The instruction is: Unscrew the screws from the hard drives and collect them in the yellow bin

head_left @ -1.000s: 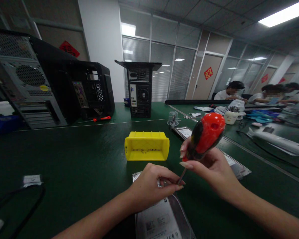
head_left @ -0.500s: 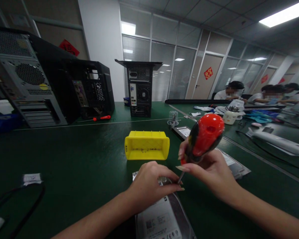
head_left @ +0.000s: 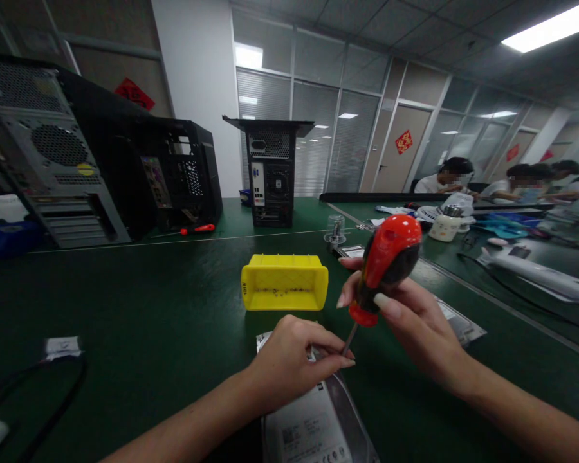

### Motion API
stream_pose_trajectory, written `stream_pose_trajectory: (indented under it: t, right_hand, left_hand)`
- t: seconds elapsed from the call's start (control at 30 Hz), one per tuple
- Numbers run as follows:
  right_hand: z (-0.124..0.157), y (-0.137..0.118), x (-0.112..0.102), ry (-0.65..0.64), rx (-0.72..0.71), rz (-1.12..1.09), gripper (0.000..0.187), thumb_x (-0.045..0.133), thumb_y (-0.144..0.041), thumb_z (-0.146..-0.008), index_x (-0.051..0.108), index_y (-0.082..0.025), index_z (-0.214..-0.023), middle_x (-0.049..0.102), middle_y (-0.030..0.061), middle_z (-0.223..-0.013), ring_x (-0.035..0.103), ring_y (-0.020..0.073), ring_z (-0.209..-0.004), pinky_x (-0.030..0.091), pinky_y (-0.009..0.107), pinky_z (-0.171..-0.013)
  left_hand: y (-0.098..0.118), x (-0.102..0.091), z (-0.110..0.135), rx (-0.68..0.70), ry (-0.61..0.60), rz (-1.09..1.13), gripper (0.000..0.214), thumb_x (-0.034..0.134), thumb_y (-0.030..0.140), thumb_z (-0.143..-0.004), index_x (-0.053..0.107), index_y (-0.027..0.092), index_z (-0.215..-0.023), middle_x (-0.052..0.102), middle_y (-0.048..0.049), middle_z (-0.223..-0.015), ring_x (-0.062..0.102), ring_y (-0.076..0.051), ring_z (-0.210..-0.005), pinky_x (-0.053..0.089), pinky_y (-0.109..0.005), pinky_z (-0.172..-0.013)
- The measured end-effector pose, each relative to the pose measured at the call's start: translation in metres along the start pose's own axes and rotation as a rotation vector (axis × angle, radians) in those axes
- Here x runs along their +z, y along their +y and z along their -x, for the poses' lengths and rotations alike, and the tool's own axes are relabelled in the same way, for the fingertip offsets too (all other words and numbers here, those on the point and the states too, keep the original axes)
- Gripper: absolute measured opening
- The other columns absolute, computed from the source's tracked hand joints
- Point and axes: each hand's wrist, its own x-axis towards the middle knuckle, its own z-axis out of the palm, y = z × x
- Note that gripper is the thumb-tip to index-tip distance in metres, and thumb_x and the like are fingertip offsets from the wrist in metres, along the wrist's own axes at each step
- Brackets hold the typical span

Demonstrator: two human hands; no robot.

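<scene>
My right hand (head_left: 415, 328) grips a red and black screwdriver (head_left: 383, 263) by its handle, the shaft pointing down and left. The tip meets the fingertips of my left hand (head_left: 294, 360). That hand is closed in a pinch at the top edge of a hard drive (head_left: 313, 424) with a white label, lying flat on the green table (head_left: 149, 308) near me. What the pinch holds at the tip is too small to make out. A yellow plastic bin (head_left: 284, 283) with several small screws in it stands just beyond my hands.
Three open computer cases (head_left: 270, 173) (head_left: 183, 173) (head_left: 43, 161) stand at the back and left, with a second red screwdriver (head_left: 197, 229) beside them. Another bagged drive (head_left: 456, 321) lies at right. A black cable (head_left: 33, 386) curls at lower left. People sit at the far right.
My right hand has turned the screwdriver handle more upright and shifted it slightly left. My left hand keeps its pinch at the tip, barely moving.
</scene>
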Motion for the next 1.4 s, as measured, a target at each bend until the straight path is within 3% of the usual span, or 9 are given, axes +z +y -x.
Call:
stream_pose_trajectory:
  t: [0.2, 0.57, 1.13, 1.27, 1.4]
  right_hand:
    - [-0.001, -0.001, 0.000, -0.026, -0.009, 0.013, 0.022, 0.052, -0.036, -0.091, 0.060, -0.029, -0.111, 0.064, 0.0002, -0.101, 0.060, 0.0135, -0.094, 0.049, 0.021, -0.083]
    - [-0.001, 0.002, 0.004, 0.092, -0.040, 0.067, 0.016, 0.073, -0.025, -0.074, 0.062, -0.024, -0.086, 0.063, -0.0038, -0.077, 0.062, 0.0115, -0.076, 0.050, 0.019, -0.071]
    - [-0.001, 0.006, 0.009, 0.193, -0.051, 0.104, 0.021, 0.074, -0.019, -0.069, 0.060, -0.022, -0.084, 0.061, -0.0031, -0.079, 0.057, 0.0110, -0.072, 0.048, 0.020, -0.066]
    - [0.001, 0.009, 0.008, 0.213, -0.050, 0.056, 0.023, 0.074, -0.029, -0.073, 0.062, -0.025, -0.091, 0.062, -0.0032, -0.083, 0.057, 0.0099, -0.075, 0.047, 0.018, -0.069]
    - [0.003, 0.008, 0.005, 0.097, -0.036, -0.066, 0.027, 0.049, -0.046, -0.090, 0.056, -0.030, -0.111, 0.063, -0.0006, -0.097, 0.058, 0.0123, -0.090, 0.048, 0.020, -0.076]
  left_hand:
    - [-0.002, 0.001, 0.000, 0.015, 0.004, 0.019, 0.013, 0.065, 0.020, -0.083, 0.075, 0.013, -0.087, 0.074, -0.0055, -0.079, 0.067, -0.015, -0.070, 0.047, -0.022, -0.066]
    - [-0.002, 0.001, 0.000, -0.011, 0.022, 0.074, 0.018, 0.075, 0.026, -0.075, 0.075, 0.012, -0.087, 0.075, -0.0062, -0.082, 0.068, -0.016, -0.074, 0.049, -0.022, -0.067]
    - [-0.005, 0.000, 0.000, 0.063, 0.048, -0.011, 0.010, 0.074, 0.021, -0.077, 0.077, 0.013, -0.083, 0.076, -0.0047, -0.077, 0.066, -0.015, -0.068, 0.044, -0.022, -0.062]
    - [-0.004, 0.000, 0.001, 0.065, 0.033, -0.013, 0.011, 0.072, 0.021, -0.079, 0.077, 0.014, -0.085, 0.076, -0.0047, -0.078, 0.067, -0.015, -0.069, 0.045, -0.022, -0.064]
    - [-0.003, -0.001, 0.000, 0.032, 0.027, -0.002, 0.011, 0.071, 0.022, -0.079, 0.076, 0.015, -0.086, 0.076, -0.0040, -0.078, 0.067, -0.014, -0.069, 0.046, -0.022, -0.065]
